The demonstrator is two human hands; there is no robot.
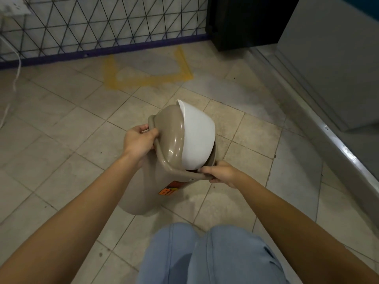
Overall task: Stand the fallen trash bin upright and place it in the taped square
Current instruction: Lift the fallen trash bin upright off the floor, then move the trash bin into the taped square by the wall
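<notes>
A beige trash bin (143, 191) with a white swing lid (199, 136) is in the middle of the tiled floor, tilted, its top facing up and away from me. An orange sticker shows on its side. My left hand (138, 142) grips the left edge of the bin's rim. At the near right corner of the rim, my right hand (221, 174) holds on. The yellow taped square (147, 79) lies on the floor beyond the bin, against the wall, with nothing inside it.
A wire mesh panel (102, 23) with a purple base runs along the back wall. A black cabinet (242, 23) stands at the back right, a grey unit (338, 58) on a raised ledge at the right. A white cable (17, 78) hangs at the left. My knees (205, 253) are below.
</notes>
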